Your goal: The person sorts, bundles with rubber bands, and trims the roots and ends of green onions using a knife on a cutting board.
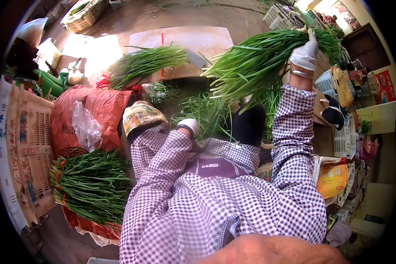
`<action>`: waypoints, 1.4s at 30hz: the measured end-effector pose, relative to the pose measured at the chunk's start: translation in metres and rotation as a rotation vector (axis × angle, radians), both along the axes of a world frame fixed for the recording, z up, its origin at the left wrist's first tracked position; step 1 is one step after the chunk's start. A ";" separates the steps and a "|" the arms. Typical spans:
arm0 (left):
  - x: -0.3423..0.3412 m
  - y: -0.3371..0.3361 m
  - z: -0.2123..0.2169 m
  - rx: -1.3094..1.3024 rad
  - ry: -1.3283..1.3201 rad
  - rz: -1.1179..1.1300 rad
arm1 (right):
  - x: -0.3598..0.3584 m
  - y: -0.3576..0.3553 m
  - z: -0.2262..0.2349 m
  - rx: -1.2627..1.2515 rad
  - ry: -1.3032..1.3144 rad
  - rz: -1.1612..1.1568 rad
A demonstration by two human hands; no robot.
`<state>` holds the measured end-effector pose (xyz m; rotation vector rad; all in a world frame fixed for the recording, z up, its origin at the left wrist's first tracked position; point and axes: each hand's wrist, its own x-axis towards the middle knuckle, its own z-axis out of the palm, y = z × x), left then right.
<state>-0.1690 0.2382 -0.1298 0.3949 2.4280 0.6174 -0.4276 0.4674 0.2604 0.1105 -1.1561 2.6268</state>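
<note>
My right hand (306, 53), in a white glove, is raised at the upper right and closed around a large bunch of green chives (255, 59). The pale stem ends fan out to the left, and the leafy ends pass behind the hand. My left hand (190, 126), also gloved, rests low by my knee, next to loose chives (204, 112) in front of my lap. Its fingers are hidden from view. Another pile of chives (149, 61) lies on a pale board (198, 37) ahead, beside a grey, blade-like piece (196, 58).
To my left, chives tied with red bands (90, 185) lie by a red sack (86, 119) with a clear plastic bag (87, 125) on it. A crate (33, 145) stands at the far left. Other people (368, 147) are at the right edge.
</note>
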 end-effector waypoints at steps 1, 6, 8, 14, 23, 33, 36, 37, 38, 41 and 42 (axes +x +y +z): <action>0.010 0.001 0.055 0.158 -0.093 0.207 | 0.005 0.000 -0.011 0.016 0.008 -0.084; 0.030 0.016 0.148 0.496 0.054 0.610 | 0.025 -0.054 -0.008 0.064 0.031 -0.261; 0.024 0.027 0.159 0.724 0.139 0.840 | 0.044 -0.071 0.000 0.054 0.046 -0.220; -0.019 0.065 0.224 0.528 1.023 1.012 | 0.042 -0.096 -0.041 0.395 0.299 -0.194; -0.092 -0.011 0.274 1.756 0.658 0.722 | 0.148 -0.163 -0.030 1.132 0.574 0.237; 0.015 -0.176 0.284 1.660 0.262 1.252 | 0.129 -0.081 -0.094 1.039 0.750 0.812; 0.045 -0.210 0.260 1.711 0.430 1.299 | 0.160 -0.077 -0.159 1.334 0.807 0.883; 0.049 -0.216 0.260 1.763 0.438 1.259 | 0.170 -0.082 -0.190 1.376 0.866 0.831; 0.055 -0.228 0.250 1.815 0.441 1.223 | 0.183 -0.088 -0.205 1.390 0.875 0.810; 0.070 -0.244 0.237 1.836 0.452 1.234 | 0.199 -0.110 -0.251 1.503 0.845 0.773; 0.075 -0.229 0.245 1.755 0.429 1.325 | 0.202 -0.113 -0.256 1.673 0.756 0.715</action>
